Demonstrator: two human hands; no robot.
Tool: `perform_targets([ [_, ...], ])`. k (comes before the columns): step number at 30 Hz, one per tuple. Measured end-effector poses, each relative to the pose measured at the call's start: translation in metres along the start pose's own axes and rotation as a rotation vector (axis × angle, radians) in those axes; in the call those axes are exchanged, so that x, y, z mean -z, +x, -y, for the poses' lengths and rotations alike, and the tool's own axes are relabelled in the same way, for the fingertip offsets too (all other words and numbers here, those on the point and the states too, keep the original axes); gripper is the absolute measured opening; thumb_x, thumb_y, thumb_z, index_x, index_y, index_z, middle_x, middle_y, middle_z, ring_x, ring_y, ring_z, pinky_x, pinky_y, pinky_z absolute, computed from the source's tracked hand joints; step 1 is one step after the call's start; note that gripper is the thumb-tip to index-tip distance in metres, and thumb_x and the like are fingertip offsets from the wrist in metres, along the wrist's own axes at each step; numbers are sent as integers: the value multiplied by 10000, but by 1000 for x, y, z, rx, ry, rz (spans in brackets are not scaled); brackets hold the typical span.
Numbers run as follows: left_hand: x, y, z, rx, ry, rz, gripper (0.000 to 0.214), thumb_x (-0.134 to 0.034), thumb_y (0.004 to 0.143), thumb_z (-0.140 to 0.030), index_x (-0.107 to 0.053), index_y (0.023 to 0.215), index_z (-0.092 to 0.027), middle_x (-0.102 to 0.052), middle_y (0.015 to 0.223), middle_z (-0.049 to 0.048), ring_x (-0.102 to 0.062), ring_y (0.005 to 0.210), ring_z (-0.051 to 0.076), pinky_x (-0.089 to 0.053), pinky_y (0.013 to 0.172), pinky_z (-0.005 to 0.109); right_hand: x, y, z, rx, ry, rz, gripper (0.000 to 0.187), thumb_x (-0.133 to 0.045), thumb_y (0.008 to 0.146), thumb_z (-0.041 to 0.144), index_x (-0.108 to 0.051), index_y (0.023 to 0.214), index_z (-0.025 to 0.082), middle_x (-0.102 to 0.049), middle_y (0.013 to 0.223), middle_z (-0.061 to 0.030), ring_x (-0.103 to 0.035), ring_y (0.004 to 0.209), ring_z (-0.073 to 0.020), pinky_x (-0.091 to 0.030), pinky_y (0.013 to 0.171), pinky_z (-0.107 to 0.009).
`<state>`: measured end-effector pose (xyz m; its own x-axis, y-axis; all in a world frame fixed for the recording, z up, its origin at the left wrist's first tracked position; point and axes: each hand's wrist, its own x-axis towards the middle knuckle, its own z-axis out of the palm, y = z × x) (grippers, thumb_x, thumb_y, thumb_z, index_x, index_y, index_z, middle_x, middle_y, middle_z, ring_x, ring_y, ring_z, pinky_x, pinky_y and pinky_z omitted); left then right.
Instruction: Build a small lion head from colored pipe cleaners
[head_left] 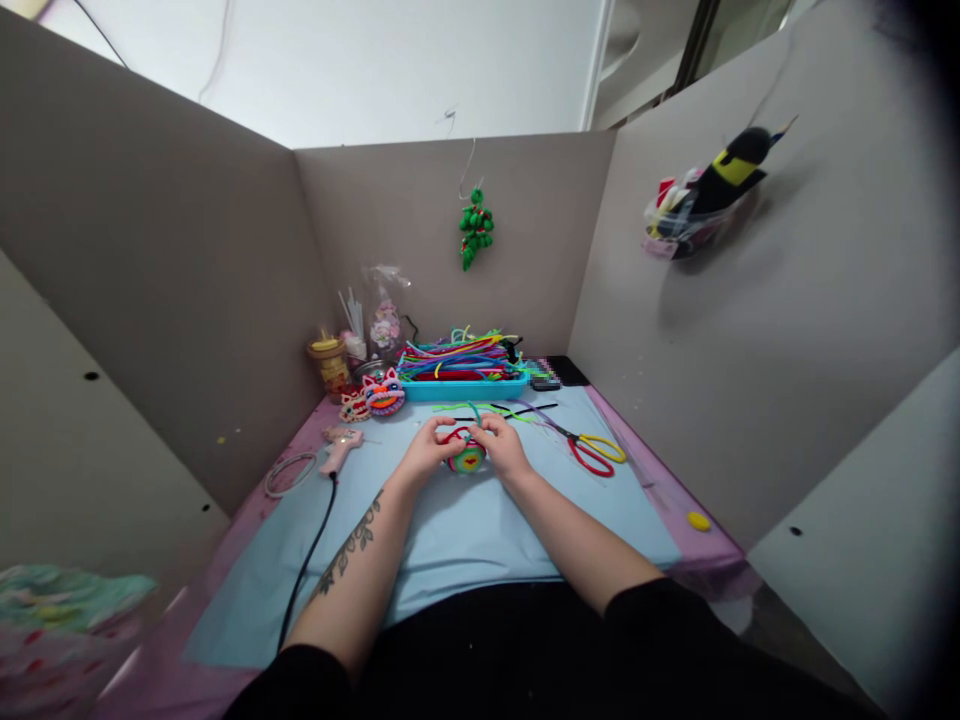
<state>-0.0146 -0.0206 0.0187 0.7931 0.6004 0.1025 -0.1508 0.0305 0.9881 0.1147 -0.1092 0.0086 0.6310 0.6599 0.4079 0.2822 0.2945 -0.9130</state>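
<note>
Between my two hands, over the middle of the blue mat, is a small round craft piece (469, 459) made of coloured pipe cleaners, with green, yellow and red rings. My left hand (435, 448) pinches its left side near a red loop. At its upper right, my right hand (501, 445) has its fingers closed round the piece, close to a teal pipe cleaner (474, 411) that sticks up. Loose green and black pipe cleaners (517, 411) lie just beyond the hands. The underside of the piece is hidden.
Scissors (592, 455) with red and yellow handles lie to the right. A pink glue gun (341, 450) with a black cord is at left. A blue tray (461, 390) of pipe cleaners stands behind, beside lion-head crafts (384, 393) and a phone (544, 375). Grey partitions (450, 170) enclose the table.
</note>
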Motion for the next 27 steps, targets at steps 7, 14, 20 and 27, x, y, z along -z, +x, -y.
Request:
perform_targets([
  [7, 1, 0, -3, 25, -114, -76, 633, -811, 546, -336, -460, 1038, -147, -673, 709, 35, -632, 593, 154, -473, 586, 253, 5, 1, 4, 48, 63, 188, 199, -640, 702, 396, -647, 746, 201, -575, 994, -62, -521, 1010, -213, -424, 836, -319],
  [14, 1, -4, -7, 44, -198, -73, 650, -821, 538, -302, -443, 1049, -162, -681, 718, 29, -635, 602, 151, -483, 603, 258, 8, 0, 10, 175, -46, 239, 144, -634, 720, 352, -667, 711, 212, -574, 905, -62, -540, 940, -203, -459, 772, -318],
  [20, 1, -3, -6, 67, -160, -109, 601, -816, 549, -310, -462, 1011, -162, -680, 703, 28, -625, 575, 148, -463, 570, 245, 10, 0, 12, 178, -91, 259, 160, -630, 728, 359, -691, 719, 211, -562, 905, -67, -552, 876, -196, -469, 730, -321],
  [27, 4, 0, -2, 81, -158, -112, 589, -827, 528, -289, -468, 976, -159, -682, 706, 34, -639, 589, 173, -458, 557, 254, 8, 0, 11, 8, 77, 300, 183, -661, 678, 383, -658, 685, 201, -565, 955, -62, -528, 966, -215, -441, 785, -326],
])
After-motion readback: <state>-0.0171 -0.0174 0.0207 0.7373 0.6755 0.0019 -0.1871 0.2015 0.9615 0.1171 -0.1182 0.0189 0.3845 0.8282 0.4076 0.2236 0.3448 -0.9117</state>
